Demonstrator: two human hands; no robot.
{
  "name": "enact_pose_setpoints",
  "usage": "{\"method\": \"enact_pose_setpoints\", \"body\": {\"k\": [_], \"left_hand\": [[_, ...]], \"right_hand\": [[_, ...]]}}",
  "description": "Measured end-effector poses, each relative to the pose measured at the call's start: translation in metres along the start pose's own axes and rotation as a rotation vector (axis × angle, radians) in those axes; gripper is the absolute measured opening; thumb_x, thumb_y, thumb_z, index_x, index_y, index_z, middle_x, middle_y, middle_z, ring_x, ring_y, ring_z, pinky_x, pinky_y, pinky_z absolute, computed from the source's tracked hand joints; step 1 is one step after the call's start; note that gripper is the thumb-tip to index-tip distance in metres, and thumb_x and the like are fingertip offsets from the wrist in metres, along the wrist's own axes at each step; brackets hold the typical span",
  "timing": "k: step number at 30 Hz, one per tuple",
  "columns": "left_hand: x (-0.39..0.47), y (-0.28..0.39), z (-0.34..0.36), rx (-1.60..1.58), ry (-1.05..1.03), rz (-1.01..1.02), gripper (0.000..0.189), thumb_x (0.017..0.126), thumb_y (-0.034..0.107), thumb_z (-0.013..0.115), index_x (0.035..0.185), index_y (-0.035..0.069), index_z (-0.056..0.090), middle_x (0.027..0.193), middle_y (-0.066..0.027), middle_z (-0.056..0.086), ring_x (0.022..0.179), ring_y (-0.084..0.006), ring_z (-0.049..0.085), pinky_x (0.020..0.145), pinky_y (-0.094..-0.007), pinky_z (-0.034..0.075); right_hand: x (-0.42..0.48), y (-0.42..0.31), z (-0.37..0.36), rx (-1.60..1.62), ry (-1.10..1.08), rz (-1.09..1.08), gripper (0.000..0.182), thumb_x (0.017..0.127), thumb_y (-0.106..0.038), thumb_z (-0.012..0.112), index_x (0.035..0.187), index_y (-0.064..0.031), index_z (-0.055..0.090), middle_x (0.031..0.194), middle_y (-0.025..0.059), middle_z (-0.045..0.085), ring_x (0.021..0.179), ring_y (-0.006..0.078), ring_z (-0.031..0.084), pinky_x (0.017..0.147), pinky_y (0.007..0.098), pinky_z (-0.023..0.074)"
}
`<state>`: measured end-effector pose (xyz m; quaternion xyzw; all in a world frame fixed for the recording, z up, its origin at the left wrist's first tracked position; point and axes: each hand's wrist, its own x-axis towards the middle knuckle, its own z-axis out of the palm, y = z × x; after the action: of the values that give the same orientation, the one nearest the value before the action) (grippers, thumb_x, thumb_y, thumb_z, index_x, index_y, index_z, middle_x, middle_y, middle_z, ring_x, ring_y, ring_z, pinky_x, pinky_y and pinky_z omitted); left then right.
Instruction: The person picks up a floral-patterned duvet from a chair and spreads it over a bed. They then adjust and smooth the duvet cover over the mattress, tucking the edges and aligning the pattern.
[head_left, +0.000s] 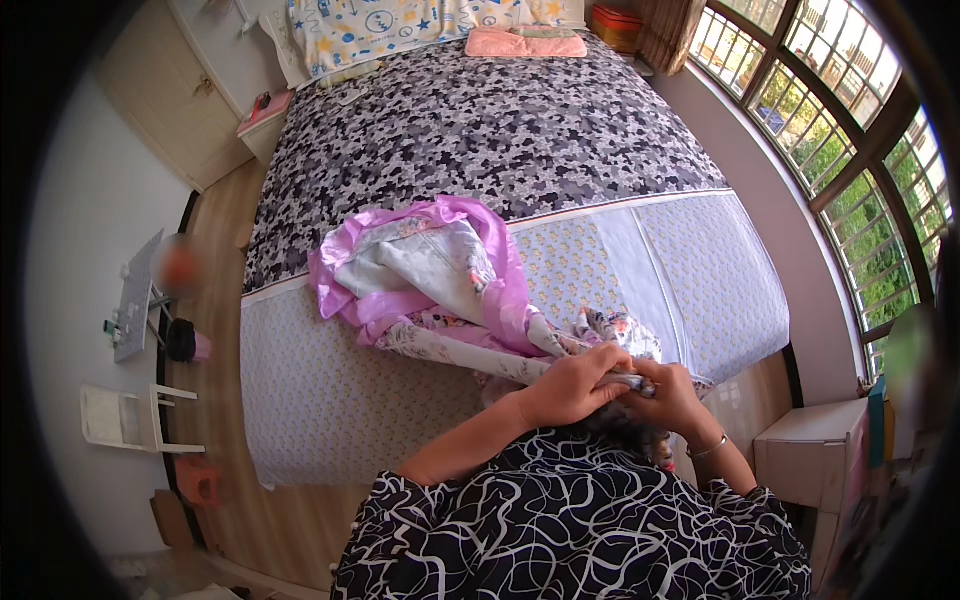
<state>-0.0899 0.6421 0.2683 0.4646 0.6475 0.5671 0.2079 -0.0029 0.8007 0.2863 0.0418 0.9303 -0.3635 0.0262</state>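
A floral cloth with a shiny purple border, perhaps a bedding cover, lies crumpled over the near part of the bed. Its pale inner side faces up within the purple loop. My left hand grips a gathered stretch of this cloth close to my body. Right beside it, my right hand pinches the same bunched edge, the two hands almost touching. A bracelet is on the right wrist. Some of the cloth hangs down between my hands and the black-and-white patterned shirt, partly hidden.
The bed bears a dark camouflage-patterned sheet and a pale flowered sheet. A pink folded towel lies near the headboard. White drawers stand to the right below the barred window. A white chair and orange stool are left.
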Motion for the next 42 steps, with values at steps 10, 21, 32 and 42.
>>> {"method": "enact_pose_setpoints", "body": {"k": [10, 21, 32, 42], "left_hand": [[-0.041, -0.111, -0.010, 0.658, 0.242, -0.261, 0.040, 0.064, 0.005, 0.054, 0.102, 0.011, 0.044, 0.099, -0.0094, 0.051, 0.083, -0.0301, 0.054, 0.065, -0.0375, 0.045], [-0.154, -0.199, -0.044, 0.878, 0.356, -0.800, 0.013, 0.072, 0.017, 0.049, 0.076, 0.016, 0.061, 0.076, -0.0084, 0.059, 0.072, -0.0294, 0.056, 0.059, -0.0390, 0.043], [-0.315, 0.065, -0.320, 0.209, 1.942, 0.298, 0.014, 0.074, 0.019, 0.047, 0.076, 0.006, 0.053, 0.073, -0.0063, 0.053, 0.065, -0.0182, 0.054, 0.054, -0.0290, 0.046], [-0.279, 0.079, -0.350, 0.139, 1.218, -0.035, 0.024, 0.079, 0.017, 0.044, 0.086, -0.001, 0.058, 0.088, -0.0055, 0.056, 0.080, -0.0160, 0.054, 0.072, -0.0267, 0.043]], "right_hand": [[-0.024, -0.007, -0.065, 0.051, 0.382, -0.134, 0.015, 0.057, -0.006, 0.063, 0.068, 0.0015, 0.054, 0.050, 0.0064, 0.049, 0.043, 0.0124, 0.046, 0.043, 0.0248, 0.0360], [-0.024, 0.044, -0.107, -0.557, 0.955, -0.391, 0.035, 0.057, -0.007, 0.067, 0.088, 0.0013, 0.053, 0.077, 0.0095, 0.051, 0.072, 0.0180, 0.049, 0.067, 0.0281, 0.0379], [0.048, -0.115, -0.048, 0.222, 0.562, -0.338, 0.015, 0.060, -0.009, 0.059, 0.066, 0.0027, 0.051, 0.054, 0.0041, 0.049, 0.049, 0.0070, 0.044, 0.046, 0.0226, 0.0352], [0.034, -0.124, -0.017, 0.183, 0.932, -0.155, 0.012, 0.072, -0.009, 0.057, 0.075, 0.0029, 0.055, 0.062, -0.0029, 0.050, 0.059, 0.0051, 0.043, 0.051, 0.0198, 0.0354]]}}
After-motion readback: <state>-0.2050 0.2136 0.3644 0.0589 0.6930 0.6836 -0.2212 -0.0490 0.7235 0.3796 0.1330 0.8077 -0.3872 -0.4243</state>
